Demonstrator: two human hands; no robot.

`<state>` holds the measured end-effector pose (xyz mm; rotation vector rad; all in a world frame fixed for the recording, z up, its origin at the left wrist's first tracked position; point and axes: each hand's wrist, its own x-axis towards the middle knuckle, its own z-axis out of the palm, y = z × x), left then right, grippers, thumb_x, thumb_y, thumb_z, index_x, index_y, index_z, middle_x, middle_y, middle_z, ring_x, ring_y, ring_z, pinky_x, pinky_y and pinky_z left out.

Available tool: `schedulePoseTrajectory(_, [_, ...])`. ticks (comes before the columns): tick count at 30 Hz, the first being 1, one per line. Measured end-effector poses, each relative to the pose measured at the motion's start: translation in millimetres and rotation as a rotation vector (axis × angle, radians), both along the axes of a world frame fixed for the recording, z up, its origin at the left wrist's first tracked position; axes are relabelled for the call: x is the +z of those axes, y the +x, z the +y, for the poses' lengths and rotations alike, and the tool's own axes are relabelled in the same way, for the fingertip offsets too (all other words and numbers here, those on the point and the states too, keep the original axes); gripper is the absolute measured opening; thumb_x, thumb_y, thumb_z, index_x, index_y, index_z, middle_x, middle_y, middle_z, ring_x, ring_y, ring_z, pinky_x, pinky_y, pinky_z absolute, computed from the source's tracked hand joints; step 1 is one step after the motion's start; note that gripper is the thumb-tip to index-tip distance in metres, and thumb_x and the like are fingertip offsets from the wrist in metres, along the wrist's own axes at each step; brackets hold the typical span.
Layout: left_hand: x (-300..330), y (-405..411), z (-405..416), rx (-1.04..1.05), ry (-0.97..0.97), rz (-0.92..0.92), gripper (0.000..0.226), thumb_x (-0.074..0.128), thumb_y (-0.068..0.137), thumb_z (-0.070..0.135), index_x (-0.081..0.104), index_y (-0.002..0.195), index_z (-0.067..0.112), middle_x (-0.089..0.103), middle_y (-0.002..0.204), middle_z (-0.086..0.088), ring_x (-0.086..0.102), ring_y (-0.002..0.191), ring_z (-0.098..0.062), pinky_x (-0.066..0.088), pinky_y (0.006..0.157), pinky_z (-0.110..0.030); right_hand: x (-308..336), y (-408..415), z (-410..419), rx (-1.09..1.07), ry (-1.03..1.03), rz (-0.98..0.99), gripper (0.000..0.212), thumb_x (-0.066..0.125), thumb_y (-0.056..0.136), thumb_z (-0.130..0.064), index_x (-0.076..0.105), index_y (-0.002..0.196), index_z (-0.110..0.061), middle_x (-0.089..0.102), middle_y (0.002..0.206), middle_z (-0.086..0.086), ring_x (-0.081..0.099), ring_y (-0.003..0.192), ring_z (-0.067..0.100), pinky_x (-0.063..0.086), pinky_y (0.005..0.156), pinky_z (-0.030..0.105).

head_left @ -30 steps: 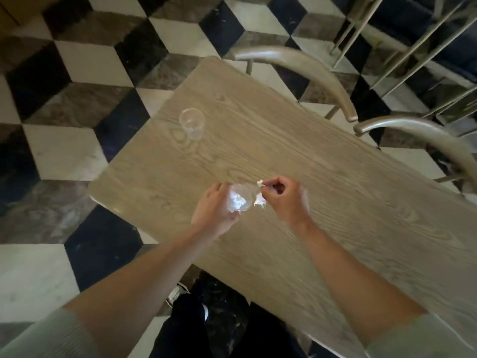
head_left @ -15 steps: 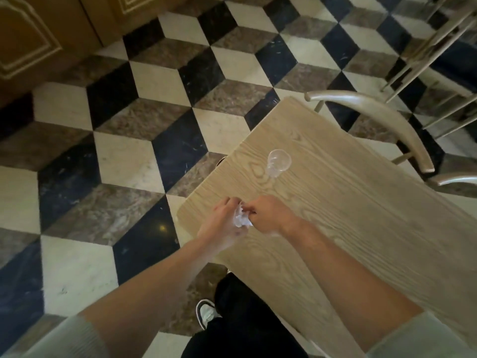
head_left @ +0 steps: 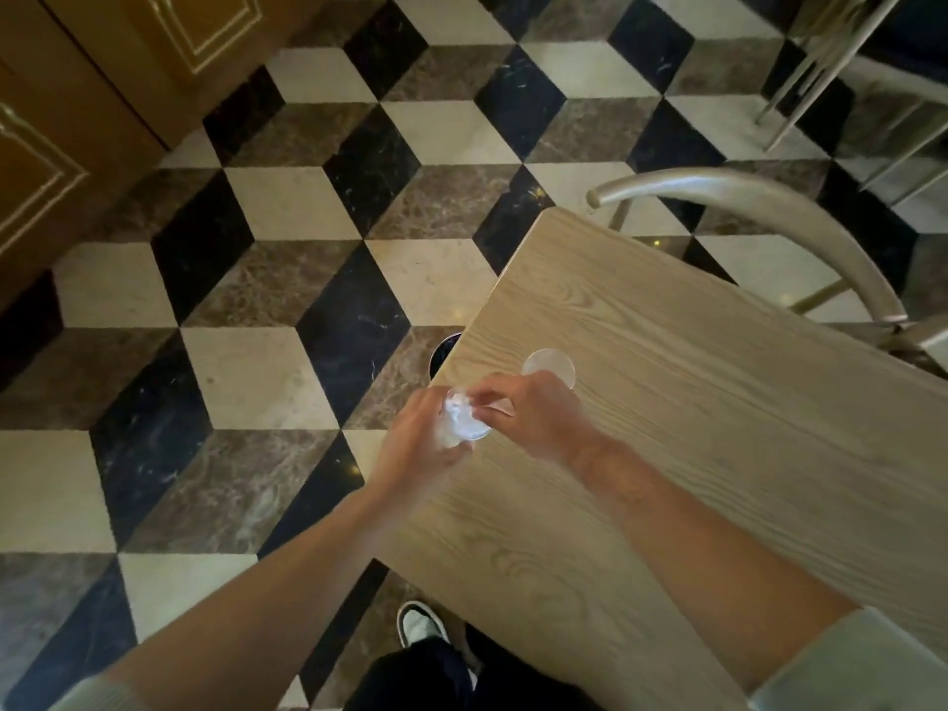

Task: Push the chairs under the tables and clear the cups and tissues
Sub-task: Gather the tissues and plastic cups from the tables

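Note:
My left hand grips a clear plastic cup over the near left edge of the wooden table. White crumpled tissue sits inside that cup. My right hand has its fingertips at the cup's mouth, pressed on the tissue. A second clear cup stands upright on the table just behind my right hand, partly hidden by it. A chair with a curved metal back is tucked at the table's far side.
A dark round table base shows under the table's left edge. Wooden cabinet doors line the upper left. Thin metal chair legs stand at the upper right. My shoe rests on the checkered floor below the table.
The view has swung left, so the table now sits at the right. My right hand has pushed the tissue from the cup's rim down into the cup. The second cup now appears right behind my hands.

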<state>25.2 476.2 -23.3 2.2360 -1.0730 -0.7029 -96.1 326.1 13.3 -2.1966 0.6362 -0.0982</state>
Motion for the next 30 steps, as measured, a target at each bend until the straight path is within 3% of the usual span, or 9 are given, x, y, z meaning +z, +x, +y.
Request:
schedulePoseTrajectory(3, [-6,7,-6,-0.054,-0.036,0.005,0.056,0.076,0.081,0.036,0.048,0.129,0.029,0.055,0.115,0.011,0.057,0.101,-0.011,0.048,0.081,-0.024,-1,0,2,0.009,-0.011,-0.007,0.015,0.07,0.096,-0.024,0.081,0.1,-0.015,0.08,0.105,-0.003,0.073,0.097,0.015,0.053,0.088,0.045])
schedulePoseTrajectory(7, [-13,20,-16,-0.112,-0.06,-0.009,0.058,0.078,0.081,0.03,0.051,0.131,0.021,0.055,0.116,0.006,0.053,0.099,-0.011,0.04,0.079,-0.025,1,-1,1,-0.208,0.052,-0.094,0.031,0.058,0.098,-0.036,0.08,0.102,-0.016,0.079,0.103,-0.004,0.068,0.086,-0.001,0.054,0.077,0.034])
schedulePoseTrajectory(10, [-13,31,-18,-0.115,-0.085,0.004,0.06,0.077,0.081,0.027,0.051,0.134,0.017,0.05,0.115,0.007,0.051,0.099,-0.013,0.039,0.078,-0.026,-5,-11,3,-0.499,-0.226,-0.134,0.034,0.053,0.085,-0.036,0.075,0.097,-0.012,0.064,0.105,0.006,0.059,0.09,0.019,0.051,0.079,0.037])
schedulePoseTrajectory(12, [-13,39,-16,-0.12,-0.1,0.033,0.059,0.076,0.082,0.025,0.05,0.134,0.016,0.045,0.114,0.008,0.051,0.099,-0.014,0.041,0.08,-0.027,-12,-14,9,-0.587,-0.346,0.101,0.037,0.062,0.077,-0.036,0.071,0.107,-0.017,0.05,0.126,0.012,0.048,0.11,0.034,0.048,0.094,0.046])
schedulePoseTrajectory(14, [-13,50,-10,-0.153,-0.108,0.053,0.059,0.075,0.082,0.025,0.048,0.135,0.019,0.044,0.114,0.009,0.05,0.101,-0.013,0.041,0.081,-0.027,-23,-12,16,-0.578,-0.261,0.398,0.049,0.07,0.075,-0.038,0.066,0.123,-0.026,0.033,0.145,0.014,0.037,0.127,0.042,0.045,0.101,0.051])
schedulePoseTrajectory(17, [-13,75,4,-0.173,-0.111,0.056,0.06,0.075,0.082,0.029,0.046,0.135,0.028,0.044,0.115,0.013,0.048,0.102,-0.009,0.039,0.078,-0.024,-27,2,14,-0.608,-0.094,0.573,0.041,0.069,0.086,-0.035,0.068,0.127,-0.028,0.038,0.143,0.016,0.051,0.124,0.042,0.049,0.098,0.043])
schedulePoseTrajectory(21, [-11,114,22,-0.155,-0.062,0.032,0.059,0.076,0.081,0.027,0.048,0.132,0.025,0.047,0.114,0.009,0.049,0.102,-0.012,0.041,0.08,-0.027,-2,35,23,-0.612,-0.187,0.287,0.022,0.067,0.096,-0.027,0.076,0.102,-0.009,0.056,0.128,0.012,0.061,0.101,0.021,0.046,0.074,0.024])
schedulePoseTrajectory(24, [-7,150,35,-0.15,-0.006,-0.012,0.054,0.076,0.081,0.027,0.052,0.129,0.017,0.045,0.108,0.005,0.053,0.102,-0.021,0.042,0.077,-0.03,27,78,49,-0.471,-0.112,0.005,0.01,0.076,0.092,-0.027,0.078,0.093,-0.018,0.054,0.132,-0.001,0.054,0.113,0.006,0.041,0.084,0.009])
schedulePoseTrajectory(30, [8,190,61,-0.136,-0.061,-0.007,0.062,0.08,0.08,0.025,0.051,0.134,0.019,0.053,0.122,0.0,0.051,0.109,-0.016,0.05,0.087,-0.031,34,149,94,-0.264,0.14,0.017,0.019,0.072,0.095,-0.022,0.079,0.104,-0.007,0.048,0.136,-0.005,0.063,0.116,0.017,0.057,0.093,0.026])
